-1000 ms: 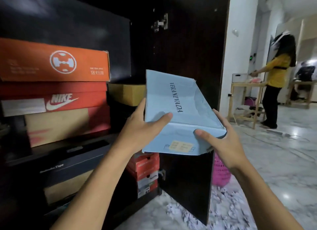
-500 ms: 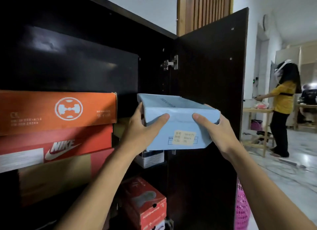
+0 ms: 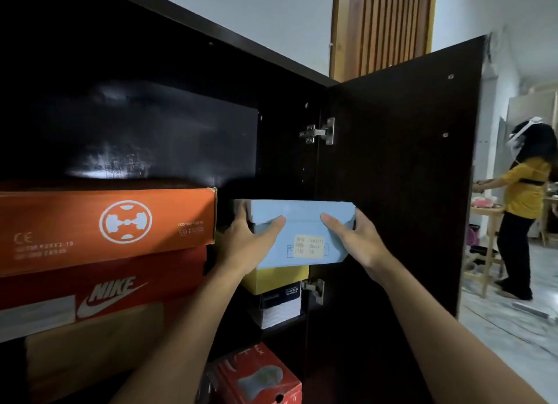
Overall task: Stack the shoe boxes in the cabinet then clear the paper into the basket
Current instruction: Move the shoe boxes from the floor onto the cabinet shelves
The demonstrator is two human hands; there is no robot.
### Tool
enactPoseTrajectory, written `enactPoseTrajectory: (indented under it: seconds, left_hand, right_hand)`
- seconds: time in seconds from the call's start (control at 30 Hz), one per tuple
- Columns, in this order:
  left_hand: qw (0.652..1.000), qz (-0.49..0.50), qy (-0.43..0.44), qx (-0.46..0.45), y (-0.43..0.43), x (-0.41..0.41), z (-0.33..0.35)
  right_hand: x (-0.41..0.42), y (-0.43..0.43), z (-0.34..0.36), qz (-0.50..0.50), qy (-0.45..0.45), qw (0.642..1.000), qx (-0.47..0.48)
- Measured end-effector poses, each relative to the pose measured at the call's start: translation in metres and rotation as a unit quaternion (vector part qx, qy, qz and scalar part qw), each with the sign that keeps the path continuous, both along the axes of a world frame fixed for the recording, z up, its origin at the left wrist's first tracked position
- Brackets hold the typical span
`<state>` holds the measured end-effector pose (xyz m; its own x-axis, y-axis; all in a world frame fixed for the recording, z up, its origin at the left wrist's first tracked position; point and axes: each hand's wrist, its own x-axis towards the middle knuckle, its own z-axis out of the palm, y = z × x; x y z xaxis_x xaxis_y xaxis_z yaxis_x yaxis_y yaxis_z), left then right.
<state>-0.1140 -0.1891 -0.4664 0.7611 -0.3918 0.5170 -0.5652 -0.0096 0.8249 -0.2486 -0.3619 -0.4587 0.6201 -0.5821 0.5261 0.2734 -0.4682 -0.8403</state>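
A light blue shoe box (image 3: 302,222) with a pale label on its near end sits level inside the dark cabinet (image 3: 157,132), on top of a yellow box (image 3: 279,278). My left hand (image 3: 246,246) grips its left corner and my right hand (image 3: 354,242) grips its right corner, thumbs on the front face. To the left stands a stack: an orange box (image 3: 105,228) on a red Nike box (image 3: 114,286) on a tan box (image 3: 90,343). No paper or basket shows.
The cabinet door (image 3: 398,192) stands open at right, hinges (image 3: 320,132) beside the blue box. A black-and-white box (image 3: 279,308) lies under the yellow one, and a red box (image 3: 256,376) is on the lower shelf. A person in a yellow top (image 3: 522,210) stands by a wooden table far right.
Both hands have raised the blue box, levelled it and pushed it into the cabinet onto the yellow box. The view has tilted upward, so the floor paper and pink basket have left the frame.
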Motion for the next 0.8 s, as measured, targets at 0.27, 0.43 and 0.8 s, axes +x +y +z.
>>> enactPoseTrajectory:
  seconds: [0.27, 0.43, 0.8]
  left_hand:
    - [0.999, 0.039, -0.004, 0.021, -0.055, 0.058, -0.035]
    - [0.998, 0.066, -0.011, 0.015, -0.071, 0.085, -0.034]
    - [0.997, 0.046, 0.045, 0.036, -0.068, 0.113, -0.031]
  right_hand:
    - [0.094, -0.041, -0.051, -0.144, -0.003, 0.99, -0.011]
    - [0.124, -0.035, -0.076, -0.172, -0.005, 0.977, -0.122]
    - [0.152, -0.025, -0.068, -0.131, 0.188, 0.942, -0.244]
